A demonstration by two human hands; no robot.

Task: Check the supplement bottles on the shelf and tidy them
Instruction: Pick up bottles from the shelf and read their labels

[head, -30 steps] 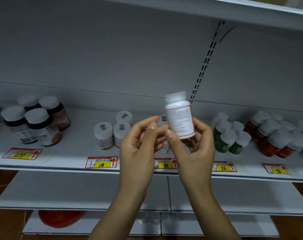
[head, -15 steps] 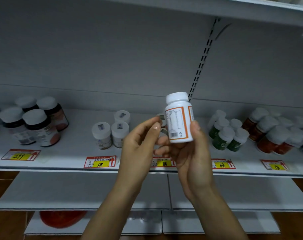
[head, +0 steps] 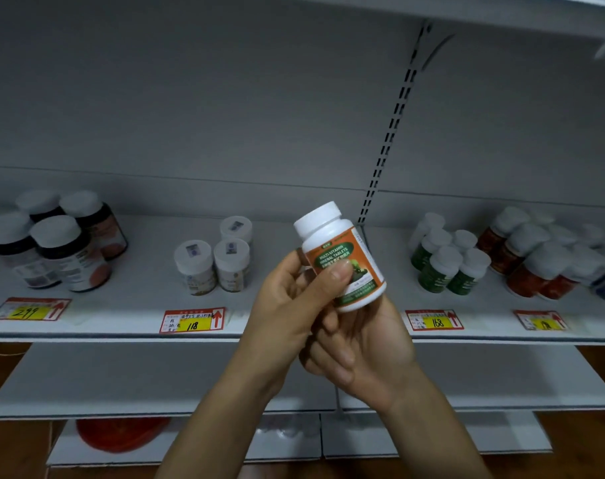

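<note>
Multi-vitamin tablet bottle [head: 342, 250], white cap, is tilted left and held up in front of the shelf [head: 142, 299]. Left hand [head: 287, 305] pinches the label, thumb on front; right hand [head: 363, 347] grips the base.

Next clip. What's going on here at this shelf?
A person holds a white bottle with an orange label up in front of the shelf, tilted, with its front label towards the camera. The left hand has a grip with its thumb on the label, and the right hand holds it from below. Dark bottles, small white bottles, green bottles and red bottles stand in groups on the shelf. The held bottle is not yet back in place.
</note>
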